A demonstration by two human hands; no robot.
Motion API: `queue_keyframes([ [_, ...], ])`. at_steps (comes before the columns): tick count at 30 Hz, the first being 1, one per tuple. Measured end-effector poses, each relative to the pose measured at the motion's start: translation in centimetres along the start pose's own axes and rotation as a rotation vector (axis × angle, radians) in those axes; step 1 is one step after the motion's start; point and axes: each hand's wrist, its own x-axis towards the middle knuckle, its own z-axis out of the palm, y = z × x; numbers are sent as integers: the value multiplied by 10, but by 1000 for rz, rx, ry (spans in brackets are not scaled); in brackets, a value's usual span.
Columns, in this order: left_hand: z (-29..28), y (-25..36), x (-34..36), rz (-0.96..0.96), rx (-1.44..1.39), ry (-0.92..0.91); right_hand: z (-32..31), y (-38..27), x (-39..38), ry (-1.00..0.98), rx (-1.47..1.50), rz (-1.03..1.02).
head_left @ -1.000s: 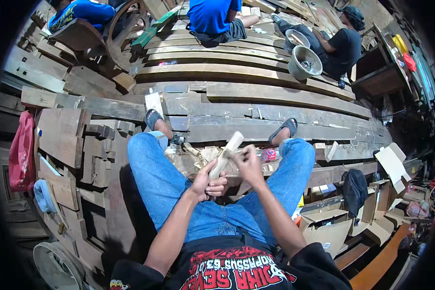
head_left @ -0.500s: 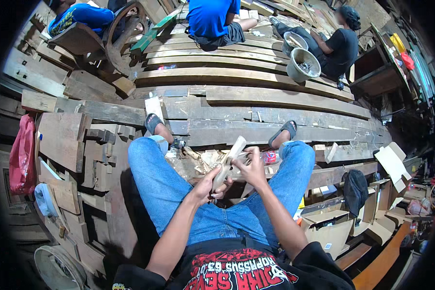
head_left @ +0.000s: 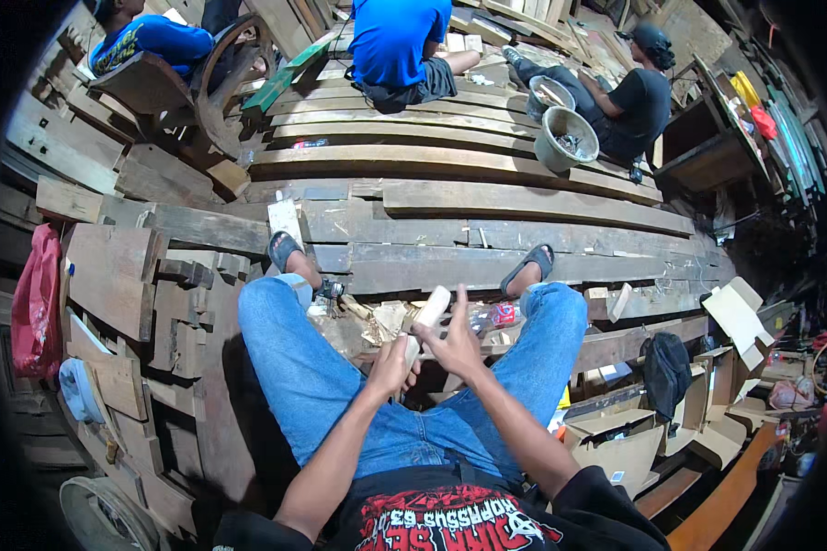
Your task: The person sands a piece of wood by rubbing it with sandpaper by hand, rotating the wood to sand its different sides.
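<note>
Between my knees, my left hand (head_left: 391,367) is closed round the lower part of a pale, smooth, carved-looking piece of wood (head_left: 435,303). Its rounded upper end points up and away from me. My right hand (head_left: 456,351) lies against the wood's right side, the thumb reaching across it and the index finger stretched out. Its other fingers are partly hidden, and I see nothing gripped in it. Wood shavings and scraps (head_left: 386,317) lie just beyond the hands, beside a clear plastic bottle with a red label (head_left: 498,317).
Long planks (head_left: 524,207) cover the ground ahead. Three people sit farther off, one beside two buckets (head_left: 567,140). Stacked boards (head_left: 110,275) and a red bag (head_left: 37,303) are on the left. Cardboard boxes (head_left: 616,450) and a dark cap (head_left: 666,372) are at right.
My right hand's index finger has straightened, and its thumb now lies across the wood. The wooden piece has shifted slightly left and down in view; the whole view has moved a little.
</note>
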Motion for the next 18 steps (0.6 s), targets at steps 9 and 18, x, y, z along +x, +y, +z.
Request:
queue_keyframes([
  [9, 6, -3, 1, 87, -189, -21, 7, -2, 5, 94, 205, 197],
  [18, 8, -8, -2, 153, -222, -141, -6, -9, 9, 125, 529, 396],
])
